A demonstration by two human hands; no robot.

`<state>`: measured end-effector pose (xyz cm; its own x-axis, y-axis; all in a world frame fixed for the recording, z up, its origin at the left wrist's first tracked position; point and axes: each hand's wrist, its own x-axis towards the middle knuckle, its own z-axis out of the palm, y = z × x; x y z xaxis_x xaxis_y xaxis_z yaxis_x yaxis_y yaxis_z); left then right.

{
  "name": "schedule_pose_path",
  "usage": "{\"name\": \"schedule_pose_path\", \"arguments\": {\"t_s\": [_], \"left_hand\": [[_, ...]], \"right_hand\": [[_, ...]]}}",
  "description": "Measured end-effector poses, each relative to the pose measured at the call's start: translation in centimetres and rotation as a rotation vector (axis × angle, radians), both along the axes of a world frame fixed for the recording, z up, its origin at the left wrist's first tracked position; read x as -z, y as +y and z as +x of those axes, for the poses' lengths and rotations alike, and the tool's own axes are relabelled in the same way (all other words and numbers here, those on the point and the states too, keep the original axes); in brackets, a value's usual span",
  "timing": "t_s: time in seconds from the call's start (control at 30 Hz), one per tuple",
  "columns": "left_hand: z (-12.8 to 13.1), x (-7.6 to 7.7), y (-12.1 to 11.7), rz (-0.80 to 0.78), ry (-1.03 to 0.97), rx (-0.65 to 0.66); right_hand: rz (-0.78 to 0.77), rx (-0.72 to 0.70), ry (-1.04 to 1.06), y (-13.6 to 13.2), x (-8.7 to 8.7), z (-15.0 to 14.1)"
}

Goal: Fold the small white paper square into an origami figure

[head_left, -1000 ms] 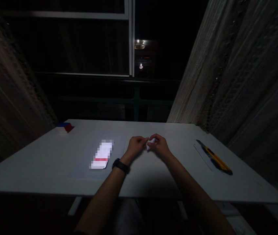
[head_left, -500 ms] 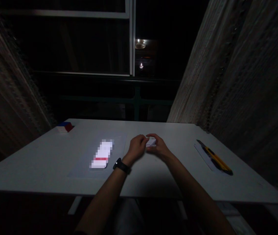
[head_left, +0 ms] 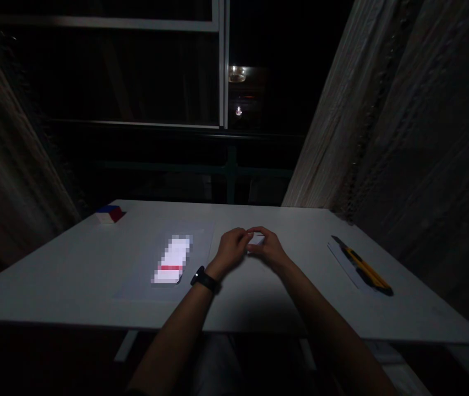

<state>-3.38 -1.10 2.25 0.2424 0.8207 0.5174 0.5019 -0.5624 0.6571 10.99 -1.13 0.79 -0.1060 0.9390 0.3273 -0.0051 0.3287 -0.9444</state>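
Both my hands meet over the middle of a white table [head_left: 73,275] in dim light. My left hand [head_left: 231,250], with a dark watch on its wrist, pinches one side of a small white folded paper [head_left: 256,239]. My right hand [head_left: 268,248] curls its fingers round the other side of that paper. Most of the paper is hidden between the fingertips.
A lit phone [head_left: 172,258] lies on a pale sheet left of my hands. A yellow utility knife [head_left: 364,268] rests on a white strip at the right. A red, white and blue cube [head_left: 109,213] sits at the far left corner. Curtains hang on both sides of a dark window.
My hands have drawn closer together and lowered slightly, and the small white paper is now more covered by the fingers.
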Motion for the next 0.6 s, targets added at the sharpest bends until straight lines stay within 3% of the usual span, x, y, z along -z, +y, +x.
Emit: {"name": "schedule_pose_path", "arguments": {"t_s": [0.43,0.6], "left_hand": [[0.03,0.26,0.25,-0.030,0.030,0.048],[0.13,0.35,0.36,-0.040,0.016,0.065]], "right_hand": [[-0.037,0.117,-0.094,-0.02,-0.44,-0.09],[-0.119,0.072,-0.025,-0.44,-0.65,-0.18]]}}
